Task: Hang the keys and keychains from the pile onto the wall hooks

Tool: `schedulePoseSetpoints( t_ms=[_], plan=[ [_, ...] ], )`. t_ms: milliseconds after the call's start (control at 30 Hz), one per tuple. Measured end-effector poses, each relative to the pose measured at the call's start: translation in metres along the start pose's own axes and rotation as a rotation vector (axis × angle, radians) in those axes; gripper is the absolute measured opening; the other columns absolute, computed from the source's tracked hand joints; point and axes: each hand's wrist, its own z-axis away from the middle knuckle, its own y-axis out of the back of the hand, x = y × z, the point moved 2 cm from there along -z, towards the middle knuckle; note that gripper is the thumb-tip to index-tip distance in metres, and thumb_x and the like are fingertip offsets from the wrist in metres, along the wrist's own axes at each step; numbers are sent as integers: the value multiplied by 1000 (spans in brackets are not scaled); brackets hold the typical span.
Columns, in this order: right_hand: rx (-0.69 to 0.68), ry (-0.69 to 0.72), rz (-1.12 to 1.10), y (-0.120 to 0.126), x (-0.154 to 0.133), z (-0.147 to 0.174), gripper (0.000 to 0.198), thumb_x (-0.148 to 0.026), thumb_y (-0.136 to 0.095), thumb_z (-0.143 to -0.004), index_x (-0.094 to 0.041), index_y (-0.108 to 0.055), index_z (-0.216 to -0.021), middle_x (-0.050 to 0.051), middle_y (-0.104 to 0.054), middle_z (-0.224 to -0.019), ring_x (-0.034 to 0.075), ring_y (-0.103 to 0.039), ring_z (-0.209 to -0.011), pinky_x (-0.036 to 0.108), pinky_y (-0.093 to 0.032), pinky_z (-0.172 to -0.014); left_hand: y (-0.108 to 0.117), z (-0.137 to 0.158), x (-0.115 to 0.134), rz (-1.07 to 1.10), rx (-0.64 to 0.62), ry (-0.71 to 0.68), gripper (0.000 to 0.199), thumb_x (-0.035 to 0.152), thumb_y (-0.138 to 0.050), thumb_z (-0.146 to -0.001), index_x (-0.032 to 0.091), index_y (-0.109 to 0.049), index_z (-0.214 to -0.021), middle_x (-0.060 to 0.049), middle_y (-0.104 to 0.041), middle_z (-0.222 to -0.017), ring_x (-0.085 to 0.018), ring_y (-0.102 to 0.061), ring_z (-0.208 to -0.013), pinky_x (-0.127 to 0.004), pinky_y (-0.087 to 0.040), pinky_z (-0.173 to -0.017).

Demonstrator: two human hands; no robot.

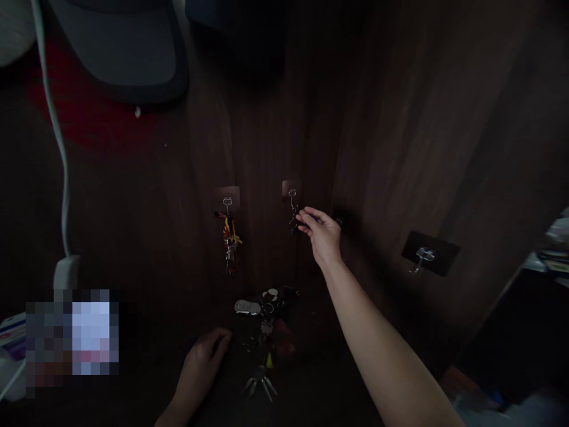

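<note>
My right hand (326, 237) is raised to the wall, its thumb and fingers pinched beside a keychain (293, 218) that hangs below a metal hook (292, 193). A bit of dark blue shows between those fingers. My left hand (205, 356) rests low on the dark surface, thumb and index finger slightly apart; the other fingers are partly hidden. Right of it lie a silver multi-tool-like piece (248, 307), a bunch of keys (261, 382) spread out, a small yellow-green tag (269, 360) and dim red pieces (283, 337).
A second hook (227, 201) on the wall carries a bunch of keys with red and yellow cords (230, 237). A bare hook (424, 255) is on the right panel. Caps (120, 47) hang above. A white cable (57, 130) runs down the left.
</note>
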Motion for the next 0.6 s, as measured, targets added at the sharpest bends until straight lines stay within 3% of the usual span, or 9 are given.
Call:
schedulePoseSetpoints(
  t_ms=[233,600],
  plan=[
    [28,-9,-23,-10,13,-21,18,-22,-72,-64,-17,-65,-80,2,-68,-78,17,-67,-79,22,-56,-58,2,0,2,-5,29,-10,24,39,-42,-86,26,-62,-85,0,-71,-86,-19,-66,-83,-27,-49,-76],
    [96,-8,-5,-13,17,-23,13,-18,-69,-64,-16,-65,-75,1,-65,-69,15,-67,-70,22,-56,-52,1,0,0,-5,-7,15,26,39,-40,-87,25,-62,-87,0,-71,-89,-19,-65,-87,-27,-48,-79]
  ],
)
